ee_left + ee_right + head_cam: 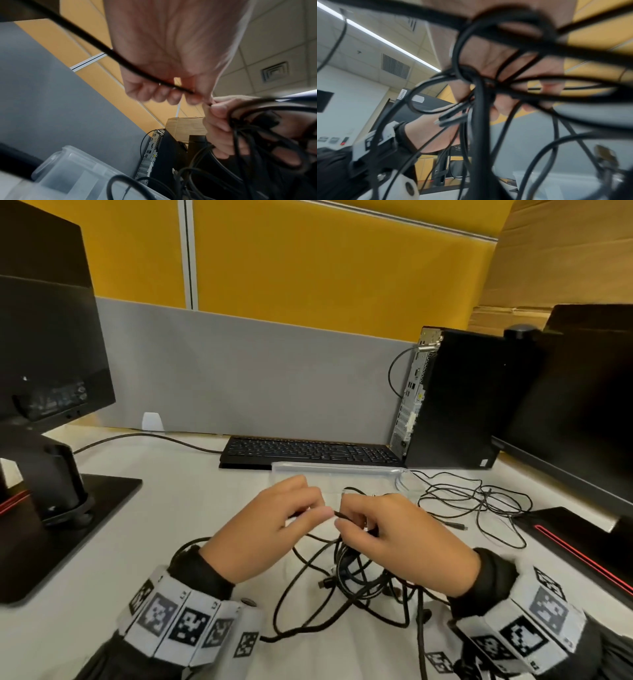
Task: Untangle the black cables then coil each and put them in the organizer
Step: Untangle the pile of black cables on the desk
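A tangle of black cables (356, 580) hangs from my hands down to the white desk near me. My left hand (291, 515) pinches one black strand (109, 51) between thumb and fingers. My right hand (373, 525) grips a bundle of several loops (254, 121), which fill the right wrist view (479, 94) with connector plugs (452, 117) dangling. The two hands almost touch. Just behind them lies the clear plastic organizer (342, 469), also seen in the left wrist view (72, 170). A second, thinner cable heap (476, 501) lies on the desk to the right.
A black keyboard (308, 451) lies behind the organizer. A black desktop PC tower (455, 398) stands at the back right, beside a monitor (582, 405) with its red-striped base (582, 546). Another monitor on a stand (51, 440) occupies the left. A grey partition (257, 371) closes the back.
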`<state>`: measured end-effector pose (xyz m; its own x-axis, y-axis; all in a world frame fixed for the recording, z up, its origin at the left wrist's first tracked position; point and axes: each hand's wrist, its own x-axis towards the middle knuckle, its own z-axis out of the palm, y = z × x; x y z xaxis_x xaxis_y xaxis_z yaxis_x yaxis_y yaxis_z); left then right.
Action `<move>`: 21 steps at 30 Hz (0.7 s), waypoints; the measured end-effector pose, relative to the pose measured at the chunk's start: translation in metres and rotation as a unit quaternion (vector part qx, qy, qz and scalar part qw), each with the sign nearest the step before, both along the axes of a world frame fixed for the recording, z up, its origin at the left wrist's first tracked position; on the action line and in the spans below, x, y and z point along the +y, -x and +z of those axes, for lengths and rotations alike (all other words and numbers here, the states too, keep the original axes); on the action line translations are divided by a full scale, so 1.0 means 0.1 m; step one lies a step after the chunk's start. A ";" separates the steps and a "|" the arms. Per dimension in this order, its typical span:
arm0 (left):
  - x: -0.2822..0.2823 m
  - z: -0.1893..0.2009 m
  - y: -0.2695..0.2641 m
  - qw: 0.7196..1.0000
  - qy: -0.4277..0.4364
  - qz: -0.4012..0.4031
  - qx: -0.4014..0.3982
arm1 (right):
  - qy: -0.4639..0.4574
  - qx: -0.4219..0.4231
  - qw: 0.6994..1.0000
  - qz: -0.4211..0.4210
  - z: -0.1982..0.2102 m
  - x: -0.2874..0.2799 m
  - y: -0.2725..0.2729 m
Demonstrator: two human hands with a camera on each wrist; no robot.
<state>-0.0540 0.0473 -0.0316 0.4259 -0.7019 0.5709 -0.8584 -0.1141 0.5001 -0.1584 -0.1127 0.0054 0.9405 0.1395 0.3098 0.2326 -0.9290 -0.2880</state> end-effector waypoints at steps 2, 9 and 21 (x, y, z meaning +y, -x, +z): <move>0.05 0.03 -0.01 0.999 0.043 0.011 -0.014 | -0.039 0.037 0.998 0.017 -0.01 -0.06 -0.03; 0.61 0.26 -0.57 0.852 0.391 0.219 0.270 | -0.060 0.243 0.968 0.026 -0.20 -0.57 0.05; 0.46 0.16 -0.43 0.927 0.170 0.324 0.084 | 0.079 0.144 0.986 0.012 -0.19 -0.47 0.07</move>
